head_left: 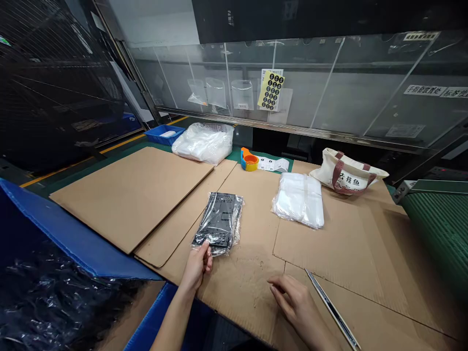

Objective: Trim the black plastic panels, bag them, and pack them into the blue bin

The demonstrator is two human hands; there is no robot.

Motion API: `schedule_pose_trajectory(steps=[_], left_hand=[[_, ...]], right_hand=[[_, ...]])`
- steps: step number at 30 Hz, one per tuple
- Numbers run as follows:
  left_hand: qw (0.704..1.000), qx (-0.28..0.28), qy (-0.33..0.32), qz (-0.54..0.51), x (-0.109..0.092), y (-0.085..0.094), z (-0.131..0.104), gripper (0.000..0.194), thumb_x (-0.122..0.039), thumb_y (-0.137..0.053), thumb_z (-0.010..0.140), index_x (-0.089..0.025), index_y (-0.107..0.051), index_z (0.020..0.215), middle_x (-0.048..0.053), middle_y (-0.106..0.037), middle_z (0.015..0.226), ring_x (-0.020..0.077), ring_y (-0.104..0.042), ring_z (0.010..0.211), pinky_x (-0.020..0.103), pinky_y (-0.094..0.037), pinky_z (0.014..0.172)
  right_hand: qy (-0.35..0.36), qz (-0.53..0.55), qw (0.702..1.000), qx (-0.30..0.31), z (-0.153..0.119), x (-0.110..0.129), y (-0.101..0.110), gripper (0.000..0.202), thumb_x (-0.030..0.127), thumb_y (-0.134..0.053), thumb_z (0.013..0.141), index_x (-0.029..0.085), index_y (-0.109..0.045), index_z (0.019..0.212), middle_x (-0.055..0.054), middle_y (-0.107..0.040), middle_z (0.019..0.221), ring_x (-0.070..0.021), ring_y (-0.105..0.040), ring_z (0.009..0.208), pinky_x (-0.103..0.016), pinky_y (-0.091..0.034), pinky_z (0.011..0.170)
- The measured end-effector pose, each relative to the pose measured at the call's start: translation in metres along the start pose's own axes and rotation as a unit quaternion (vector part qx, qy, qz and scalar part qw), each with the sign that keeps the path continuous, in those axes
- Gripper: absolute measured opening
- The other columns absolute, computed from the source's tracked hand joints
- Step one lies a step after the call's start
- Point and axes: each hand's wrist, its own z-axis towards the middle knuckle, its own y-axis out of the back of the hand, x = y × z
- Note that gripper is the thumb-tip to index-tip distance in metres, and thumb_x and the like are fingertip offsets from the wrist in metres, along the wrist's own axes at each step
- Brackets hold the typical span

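Observation:
My left hand (pixel 199 263) pinches the near edge of a clear plastic bag with a flat black plastic part (pixel 218 219) inside. The bagged part lies tilted on the brown cardboard table cover (pixel 252 282). My right hand (pixel 298 302) hovers low at the table's near side, fingers loosely curled with a gap to the thumb, and nothing shows in it. Beside it, apart from the fingers, lies a long thin metal tool (pixel 332 309) with a pointed tip; its exact kind is unclear. Farther off sits a stack of clear plastic bags (pixel 300 200).
Cardboard sheets (pixel 135 190) lie left. Behind are a blue tray (pixel 164 134), a white plastic bundle (pixel 204 141), a tape roll (pixel 250 160) with a label strip, and a cloth bag (pixel 347 173). A blue bin (pixel 73 234) stands left; a green conveyor (pixel 438 219) runs right.

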Motion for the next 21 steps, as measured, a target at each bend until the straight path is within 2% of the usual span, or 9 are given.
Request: schedule_pose_trajectory(steps=[6,10,13,17,21], left_hand=[[0.999,0.039,0.03,0.009,-0.003,0.004,0.003,0.051,-0.06,-0.07,0.06,-0.019,-0.041,0.053,-0.005,-0.043,0.032,0.0035,-0.028,0.024,0.014,-0.017,0.029],[0.998,0.047,0.035,0.001,-0.008,0.004,0.0,0.056,-0.062,-0.077,0.048,-0.019,-0.043,0.059,-0.005,-0.049,0.037,0.0032,-0.032,0.026,0.013,-0.019,0.029],[0.998,0.044,0.035,-0.003,-0.009,0.005,-0.011,0.061,-0.065,-0.078,0.043,-0.019,-0.045,0.065,-0.005,-0.053,0.041,0.0038,-0.036,0.028,0.013,-0.023,0.03],[0.998,0.037,0.039,-0.012,-0.003,0.004,-0.033,0.063,-0.068,-0.079,0.042,-0.019,-0.045,0.064,-0.006,-0.053,0.041,0.0047,-0.038,0.03,0.014,-0.026,0.032],[0.997,0.074,0.022,0.021,0.026,-0.008,-0.046,0.064,-0.072,-0.076,0.044,-0.019,-0.046,0.06,-0.005,-0.052,0.04,0.0068,-0.042,0.032,0.017,-0.031,0.035]], right_hand=[[-0.038,0.011,0.999,0.016,-0.014,-0.004,-0.001,0.022,0.03,-0.046,0.095,0.022,-0.067,0.093,-0.002,-0.07,0.081,-0.0156,-0.068,0.073,-0.023,-0.052,0.064],[-0.046,-0.006,0.999,-0.015,-0.02,-0.01,0.006,0.022,0.032,-0.048,0.095,0.022,-0.067,0.094,-0.003,-0.071,0.084,-0.0168,-0.069,0.077,-0.025,-0.053,0.067],[-0.061,-0.043,0.993,-0.089,-0.032,-0.024,0.015,0.02,0.034,-0.05,0.094,0.024,-0.067,0.095,-0.004,-0.072,0.09,-0.0194,-0.068,0.085,-0.03,-0.055,0.074],[-0.104,-0.116,0.965,-0.209,-0.064,-0.052,0.026,0.021,0.036,-0.051,0.092,0.025,-0.067,0.101,-0.005,-0.07,0.099,-0.0229,-0.065,0.095,-0.038,-0.054,0.081],[-0.165,-0.185,0.92,-0.303,-0.103,-0.079,0.026,0.032,0.045,-0.05,0.092,0.023,-0.064,0.111,-0.009,-0.068,0.11,-0.0269,-0.062,0.104,-0.046,-0.052,0.087]])
